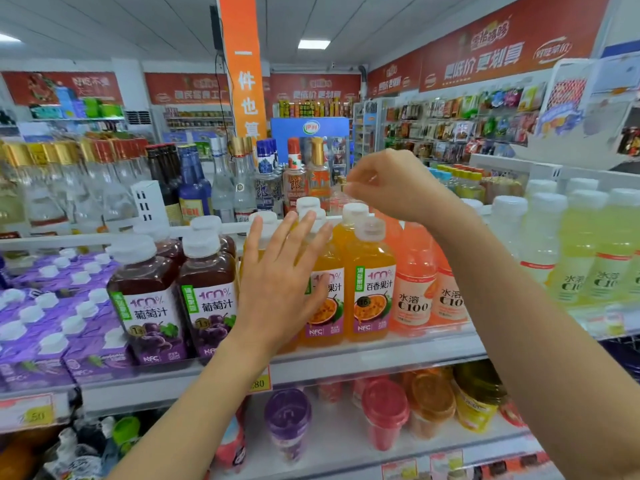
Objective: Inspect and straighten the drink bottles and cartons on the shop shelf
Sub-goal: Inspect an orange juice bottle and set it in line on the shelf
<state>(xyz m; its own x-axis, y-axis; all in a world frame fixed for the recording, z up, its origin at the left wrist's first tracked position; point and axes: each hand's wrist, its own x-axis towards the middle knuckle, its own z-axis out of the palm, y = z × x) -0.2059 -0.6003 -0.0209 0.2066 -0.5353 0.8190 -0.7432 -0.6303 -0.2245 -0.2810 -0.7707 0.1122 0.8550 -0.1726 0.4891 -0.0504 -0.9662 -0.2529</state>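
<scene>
one left hand (280, 282) spread before orange bottles (370, 282), shelf edge (363, 360)

Along the shelf front, the grape juice bottles (207, 292), passion-fruit bottles (369, 282) and pink C100 bottles (414, 282) are standing shoulder to shoulder, leaving no finger room between them. The left hand (277, 282) is spreading flat across the orange row's front. Open air is lying above the caps at twelve o'clock, where the right hand (391, 185) is hovering. Beyond it, liquor bottles (242, 181) are walling off the back. At nine o'clock purple cartons (52, 323) are crowding tight. At six o'clock the shelf lip (346, 362) is jutting over lidded cups (384, 410).
</scene>
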